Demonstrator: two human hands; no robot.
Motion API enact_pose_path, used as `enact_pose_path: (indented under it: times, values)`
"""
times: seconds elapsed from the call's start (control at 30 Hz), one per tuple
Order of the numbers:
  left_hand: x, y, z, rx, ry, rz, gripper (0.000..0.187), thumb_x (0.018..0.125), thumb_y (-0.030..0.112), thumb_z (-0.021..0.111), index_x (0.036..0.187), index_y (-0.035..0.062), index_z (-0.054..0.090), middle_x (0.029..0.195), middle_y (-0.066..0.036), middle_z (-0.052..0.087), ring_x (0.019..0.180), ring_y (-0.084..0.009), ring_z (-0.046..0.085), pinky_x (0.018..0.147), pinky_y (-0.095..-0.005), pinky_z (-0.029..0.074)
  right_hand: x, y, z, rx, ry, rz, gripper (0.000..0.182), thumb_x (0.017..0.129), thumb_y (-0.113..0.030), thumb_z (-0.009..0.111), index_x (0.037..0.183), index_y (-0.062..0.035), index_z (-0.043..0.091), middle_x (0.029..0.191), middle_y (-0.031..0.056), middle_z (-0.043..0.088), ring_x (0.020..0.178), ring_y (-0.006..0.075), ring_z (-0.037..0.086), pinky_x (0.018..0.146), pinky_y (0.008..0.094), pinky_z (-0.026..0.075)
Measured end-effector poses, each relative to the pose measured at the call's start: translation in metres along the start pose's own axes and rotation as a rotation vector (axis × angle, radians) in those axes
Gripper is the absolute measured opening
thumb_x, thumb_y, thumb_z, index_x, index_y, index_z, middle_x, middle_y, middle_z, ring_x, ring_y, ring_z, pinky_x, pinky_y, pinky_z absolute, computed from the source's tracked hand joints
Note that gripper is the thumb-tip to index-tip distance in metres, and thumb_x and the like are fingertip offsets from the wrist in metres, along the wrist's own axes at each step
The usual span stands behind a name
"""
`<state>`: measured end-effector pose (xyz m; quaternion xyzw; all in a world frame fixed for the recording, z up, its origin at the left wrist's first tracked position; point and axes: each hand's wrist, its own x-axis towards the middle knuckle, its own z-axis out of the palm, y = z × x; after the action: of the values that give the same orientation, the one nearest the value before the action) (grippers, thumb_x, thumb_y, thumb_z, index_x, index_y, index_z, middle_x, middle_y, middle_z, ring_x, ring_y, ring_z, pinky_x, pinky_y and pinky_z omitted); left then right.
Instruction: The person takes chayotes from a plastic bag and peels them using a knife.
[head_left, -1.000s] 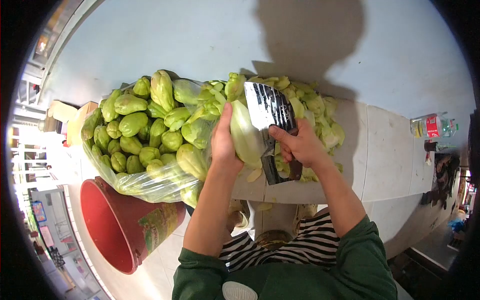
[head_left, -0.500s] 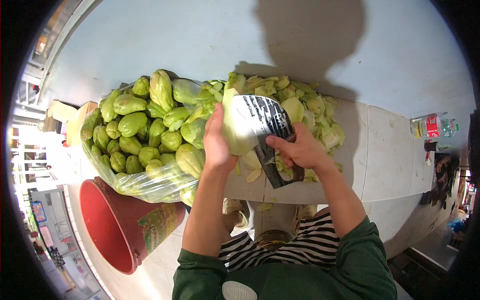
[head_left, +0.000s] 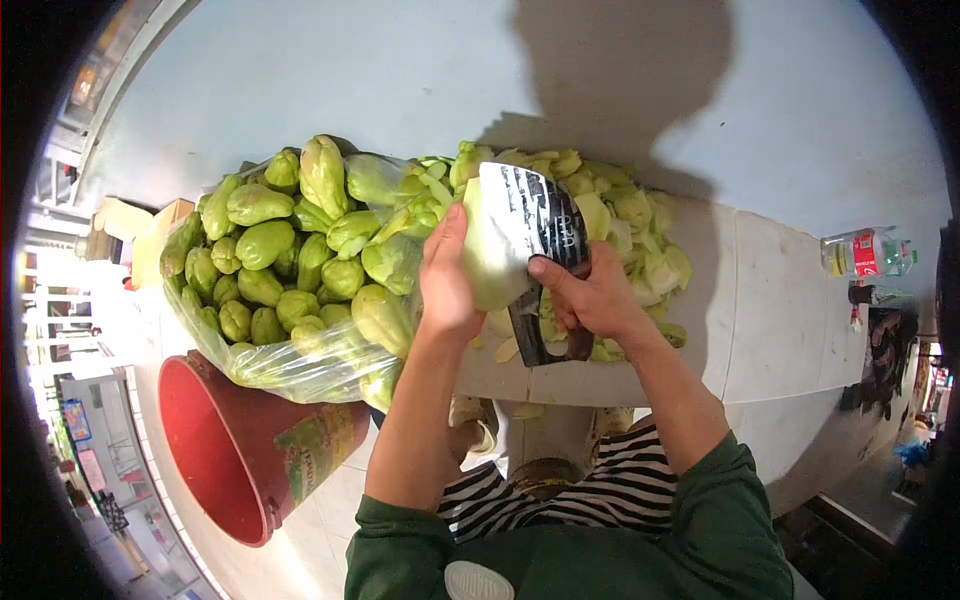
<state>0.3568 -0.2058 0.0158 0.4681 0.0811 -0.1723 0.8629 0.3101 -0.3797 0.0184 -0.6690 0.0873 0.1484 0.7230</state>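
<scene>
My left hand [head_left: 452, 280] is wrapped round the near-left side of a large, pale green peeled chayote [head_left: 490, 255], holding it above the ledge. In my right hand [head_left: 595, 295] is a broad-bladed knife [head_left: 545, 225] with a dark, loop-shaped handle and a black-and-white patterned blade face. The blade lies against the right side of the chayote; its cutting edge is hard to make out. Behind and right of the knife spreads a heap of pale green peelings [head_left: 640, 235]. Left of my left hand, many unpeeled chayotes [head_left: 265, 245] fill an opened clear plastic bag [head_left: 290, 372].
A red bucket [head_left: 215, 440] lies tilted at lower left, below the bag. On the right of the tiled ledge [head_left: 780, 300] lies a plastic bottle [head_left: 868, 252] with a red label. A pale wall [head_left: 400, 80] rises behind, and a cardboard box [head_left: 165, 230] stands at far left.
Both hands, the chayote and the knife have shifted slightly right. The blade has moved up along the chayote and turned a little more upright.
</scene>
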Motion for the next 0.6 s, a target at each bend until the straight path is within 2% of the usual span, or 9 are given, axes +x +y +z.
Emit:
enact_pose_path:
  times: [0.07, 0.23, 0.43, 0.6]
  values:
    - [-0.002, 0.003, 0.003, 0.041, -0.005, -0.040, 0.051, 0.098, 0.043, 0.043, 0.125, 0.0012, 0.050, 0.115, -0.013, 0.061, 0.101, -0.0238, 0.061, 0.090, -0.0385, 0.047, 0.001, -0.003, -0.007, -0.107, -0.031, 0.070, 0.041, 0.087, -0.034, 0.071, 0.069, -0.0033, 0.051, 0.048, 0.0020, 0.051, 0.039, 0.0094, 0.048, 0.037, 0.0271, 0.037]
    - [0.002, -0.011, 0.006, -0.087, 0.057, 0.060, 0.049, 0.098, 0.042, 0.042, 0.124, 0.0016, 0.052, 0.112, -0.012, 0.062, 0.098, -0.0235, 0.062, 0.087, -0.0387, 0.048, -0.002, 0.000, -0.001, -0.058, 0.007, 0.038, 0.040, 0.087, -0.034, 0.070, 0.072, -0.0026, 0.052, 0.048, 0.0015, 0.051, 0.038, 0.0091, 0.047, 0.037, 0.0269, 0.037]
    - [0.002, -0.003, 0.003, 0.020, 0.016, -0.028, 0.048, 0.098, 0.042, 0.043, 0.124, 0.0018, 0.052, 0.111, -0.012, 0.062, 0.097, -0.0233, 0.062, 0.087, -0.0382, 0.048, -0.003, -0.010, -0.001, -0.037, -0.032, 0.042, 0.038, 0.088, -0.034, 0.069, 0.072, -0.0027, 0.055, 0.048, 0.0010, 0.051, 0.038, 0.0085, 0.046, 0.037, 0.0264, 0.037]
    - [0.003, -0.011, 0.004, -0.016, 0.091, 0.046, 0.046, 0.098, 0.041, 0.044, 0.121, 0.0021, 0.053, 0.108, -0.011, 0.063, 0.095, -0.0221, 0.062, 0.085, -0.0367, 0.048, -0.002, -0.005, 0.002, -0.074, -0.006, 0.041, 0.037, 0.086, -0.032, 0.072, 0.070, -0.0016, 0.057, 0.050, 0.0009, 0.053, 0.039, 0.0076, 0.047, 0.037, 0.0263, 0.037]
